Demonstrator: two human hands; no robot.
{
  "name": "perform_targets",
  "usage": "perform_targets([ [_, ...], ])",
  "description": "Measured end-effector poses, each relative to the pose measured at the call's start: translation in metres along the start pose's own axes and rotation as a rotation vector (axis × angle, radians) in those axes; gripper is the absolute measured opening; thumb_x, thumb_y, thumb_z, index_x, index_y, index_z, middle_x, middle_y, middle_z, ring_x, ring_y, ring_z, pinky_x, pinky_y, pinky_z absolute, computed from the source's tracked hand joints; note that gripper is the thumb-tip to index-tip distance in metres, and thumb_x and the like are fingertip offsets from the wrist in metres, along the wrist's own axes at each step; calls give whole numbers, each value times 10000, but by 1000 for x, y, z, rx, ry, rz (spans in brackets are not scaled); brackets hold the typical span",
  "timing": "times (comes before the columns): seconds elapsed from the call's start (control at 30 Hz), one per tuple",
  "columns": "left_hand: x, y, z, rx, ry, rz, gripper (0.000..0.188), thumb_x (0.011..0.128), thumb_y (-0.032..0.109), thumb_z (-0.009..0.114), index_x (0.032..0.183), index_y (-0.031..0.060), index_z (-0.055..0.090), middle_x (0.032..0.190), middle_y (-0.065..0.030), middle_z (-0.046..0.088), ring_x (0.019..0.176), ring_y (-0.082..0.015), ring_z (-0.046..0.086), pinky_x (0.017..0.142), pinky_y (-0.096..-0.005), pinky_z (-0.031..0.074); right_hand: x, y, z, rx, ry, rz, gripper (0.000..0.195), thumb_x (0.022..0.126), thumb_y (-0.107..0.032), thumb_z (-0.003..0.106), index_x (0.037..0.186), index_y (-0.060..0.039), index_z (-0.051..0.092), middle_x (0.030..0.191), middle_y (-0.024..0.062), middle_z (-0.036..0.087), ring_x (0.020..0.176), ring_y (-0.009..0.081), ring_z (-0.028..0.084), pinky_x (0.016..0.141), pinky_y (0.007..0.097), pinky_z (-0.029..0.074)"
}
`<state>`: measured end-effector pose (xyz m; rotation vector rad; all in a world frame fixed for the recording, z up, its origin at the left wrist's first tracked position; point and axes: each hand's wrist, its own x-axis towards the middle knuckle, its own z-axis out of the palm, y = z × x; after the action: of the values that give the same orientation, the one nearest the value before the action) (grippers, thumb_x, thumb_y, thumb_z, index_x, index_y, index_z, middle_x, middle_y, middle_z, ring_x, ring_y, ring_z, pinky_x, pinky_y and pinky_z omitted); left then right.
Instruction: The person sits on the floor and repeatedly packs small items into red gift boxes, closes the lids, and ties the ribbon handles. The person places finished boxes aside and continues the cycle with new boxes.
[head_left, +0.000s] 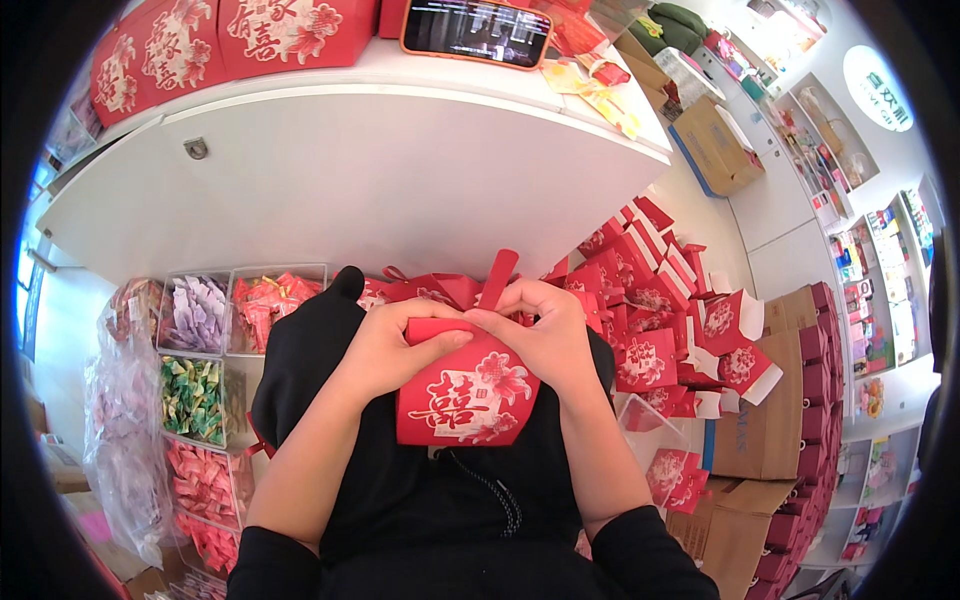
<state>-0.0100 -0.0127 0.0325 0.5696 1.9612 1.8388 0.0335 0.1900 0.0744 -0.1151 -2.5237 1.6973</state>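
A red printed paper gift box (469, 397) with white floral and character decoration rests above my lap, between my two hands. My left hand (409, 349) grips its upper left edge, thumb lying along the top. With thumb and fingers, my right hand (536, 322) pinches a red strip or flap (499, 274) at the box's top right corner; the strip's rounded end points up. Both thumbs come close together at the top edge. Whether the strip is fixed to the box is hidden by the fingers.
Clear bins with wrapped sweets (191, 401) stand at left beside a plastic bag (124, 427). Red boxes (645, 300) are piled at right near cardboard cartons (757, 420). Ahead is a white cabinet (360, 180) with a phone (476, 34) and larger red boxes (292, 34) on top.
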Motion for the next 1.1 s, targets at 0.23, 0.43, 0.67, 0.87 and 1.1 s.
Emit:
perform_targets([
  [0.23, 8, -3, 8, 147, 100, 38, 180, 840, 50, 818, 997, -15, 756, 956, -73, 772, 901, -124, 703, 845, -290, 550, 3, 15, 3, -128, 51, -284, 176, 818, -100, 871, 870, -18, 725, 852, 56, 739, 793, 139, 697, 711, 285, 542],
  [0.43, 7, -6, 8, 142, 146, 12, 121, 869, 3, 800, 958, -37, 729, 932, -44, 730, 872, -110, 657, 825, -255, 514, -35, 40, -39, -142, 419, -385, 281, 864, -92, 833, 1134, -59, 760, 1071, 73, 770, 985, 191, 722, 883, 330, 570],
  [0.67, 6, -14, 7, 89, 159, -57, 104, 893, 8, 792, 947, -5, 704, 914, 8, 695, 857, -67, 621, 795, -235, 503, -157, 231, -188, 639, 1383, -18, 173, 1048, -222, 662, 979, -70, 616, 771, 28, 638, 633, 117, 602, 575, 262, 493],
  [0.87, 9, -16, 10, 117, 178, -47, 120, 845, -33, 803, 916, -1, 711, 908, -23, 704, 849, -92, 648, 782, -255, 528, -292, 467, -162, -133, 862, 772, 177, 974, -168, 696, 1070, -20, 675, 954, 105, 703, 851, 197, 673, 730, 362, 566],
  [1.1, 16, -10, 13, 39, 69, -25, 116, 857, 13, 828, 945, -6, 754, 943, -35, 722, 869, -102, 664, 795, -267, 521, -285, 525, -103, -816, 195, 1214, 390, 892, -253, 723, 1207, -23, 699, 1118, 220, 740, 1061, 401, 691, 943, 474, 548],
])
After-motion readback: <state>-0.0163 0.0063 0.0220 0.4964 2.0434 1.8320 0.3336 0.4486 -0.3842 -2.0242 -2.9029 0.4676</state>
